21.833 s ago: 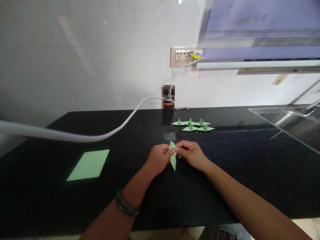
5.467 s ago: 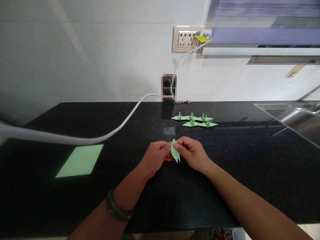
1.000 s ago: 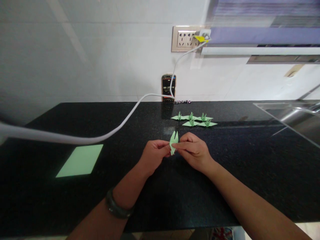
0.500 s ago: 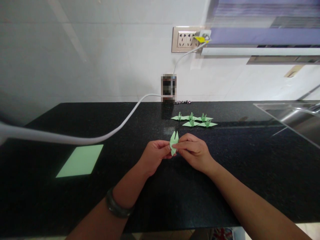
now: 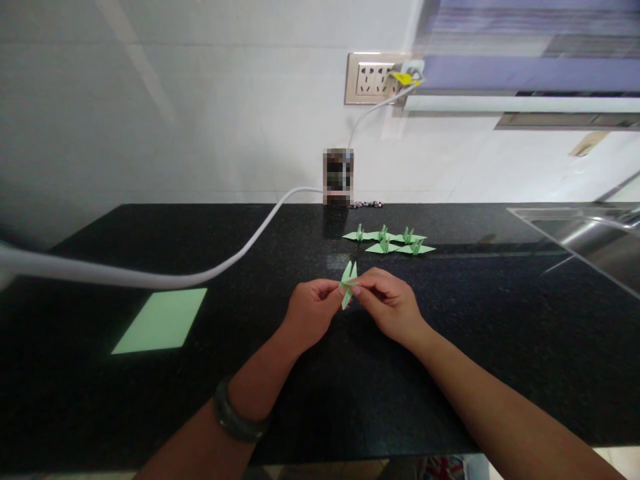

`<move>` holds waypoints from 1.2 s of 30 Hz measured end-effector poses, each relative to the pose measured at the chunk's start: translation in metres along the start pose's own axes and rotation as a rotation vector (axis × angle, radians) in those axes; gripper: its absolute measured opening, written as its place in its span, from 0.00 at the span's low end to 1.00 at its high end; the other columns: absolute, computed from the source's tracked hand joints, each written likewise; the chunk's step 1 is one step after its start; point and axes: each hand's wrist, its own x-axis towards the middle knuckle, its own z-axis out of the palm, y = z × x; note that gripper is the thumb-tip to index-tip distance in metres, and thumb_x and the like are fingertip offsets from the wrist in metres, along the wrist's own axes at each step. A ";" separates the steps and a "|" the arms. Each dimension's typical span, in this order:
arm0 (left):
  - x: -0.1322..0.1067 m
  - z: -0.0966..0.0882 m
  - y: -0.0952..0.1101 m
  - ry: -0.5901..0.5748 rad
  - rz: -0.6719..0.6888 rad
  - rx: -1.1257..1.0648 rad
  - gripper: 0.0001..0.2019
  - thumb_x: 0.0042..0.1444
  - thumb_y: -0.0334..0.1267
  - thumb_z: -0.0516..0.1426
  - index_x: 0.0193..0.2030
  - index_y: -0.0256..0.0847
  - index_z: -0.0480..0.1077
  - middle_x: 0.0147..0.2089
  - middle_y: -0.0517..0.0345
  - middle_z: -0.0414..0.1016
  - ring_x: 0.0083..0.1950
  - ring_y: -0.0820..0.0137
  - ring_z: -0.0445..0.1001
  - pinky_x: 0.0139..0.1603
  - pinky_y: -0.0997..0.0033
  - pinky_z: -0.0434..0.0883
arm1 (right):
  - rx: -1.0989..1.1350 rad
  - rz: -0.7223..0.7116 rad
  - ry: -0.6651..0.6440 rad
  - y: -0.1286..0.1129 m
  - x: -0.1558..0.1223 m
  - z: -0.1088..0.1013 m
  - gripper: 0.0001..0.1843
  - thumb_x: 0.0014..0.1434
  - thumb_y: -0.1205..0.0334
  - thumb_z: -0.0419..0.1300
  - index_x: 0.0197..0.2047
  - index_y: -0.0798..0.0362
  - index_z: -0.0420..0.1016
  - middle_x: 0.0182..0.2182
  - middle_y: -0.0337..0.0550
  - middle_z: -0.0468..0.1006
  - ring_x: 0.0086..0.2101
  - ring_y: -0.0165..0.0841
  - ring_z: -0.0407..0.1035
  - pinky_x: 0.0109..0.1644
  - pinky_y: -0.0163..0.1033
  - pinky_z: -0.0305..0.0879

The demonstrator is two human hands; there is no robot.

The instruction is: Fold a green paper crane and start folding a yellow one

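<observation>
Between my two hands is a light green folded paper crane (image 5: 349,272), its two narrow points directed away from me. My left hand (image 5: 314,305) pinches its left side between thumb and fingers. From the right, my right hand (image 5: 391,300) grips the other side, thumb near the middle of the paper. The fingers partly cover its lower folds. Beyond my hands, several finished green paper cranes (image 5: 385,245) stand in two rows on the black countertop (image 5: 240,393). A flat green paper sheet (image 5: 163,321) lies to the left.
A white cable (image 5: 235,257) runs across the left side to a blurred-out device (image 5: 339,177) against the wall. Above it is a wall socket (image 5: 370,79) with a plug. The metal sink (image 5: 590,233) is at the right. A beaded string (image 5: 369,205) lies by the wall.
My right fingers have shifted on the crane, and a side flap now spreads out between my thumbs. The crane's middle looks narrower. The standing cranes and the sheet have stayed put.
</observation>
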 end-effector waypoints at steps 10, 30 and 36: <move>0.000 -0.002 0.001 -0.135 -0.211 -0.423 0.10 0.46 0.40 0.57 0.32 0.34 0.73 0.26 0.55 0.74 0.28 0.73 0.71 0.32 0.73 0.67 | -0.135 -0.266 -0.129 0.006 0.002 -0.009 0.15 0.53 0.68 0.53 0.43 0.47 0.72 0.32 0.44 0.72 0.32 0.30 0.67 0.34 0.36 0.65; 0.000 0.001 -0.005 -0.022 -0.120 -0.267 0.14 0.47 0.44 0.56 0.35 0.36 0.73 0.29 0.56 0.74 0.30 0.73 0.70 0.34 0.73 0.67 | 0.327 0.335 -0.046 0.004 0.002 0.004 0.10 0.54 0.56 0.53 0.30 0.55 0.65 0.22 0.37 0.68 0.21 0.25 0.62 0.25 0.31 0.60; 0.000 0.000 -0.009 -0.010 -0.033 -0.134 0.15 0.49 0.44 0.53 0.38 0.37 0.73 0.28 0.57 0.73 0.29 0.73 0.70 0.33 0.73 0.67 | 0.323 0.299 -0.096 0.006 0.001 0.006 0.08 0.52 0.58 0.56 0.30 0.55 0.67 0.23 0.39 0.71 0.23 0.26 0.63 0.26 0.32 0.60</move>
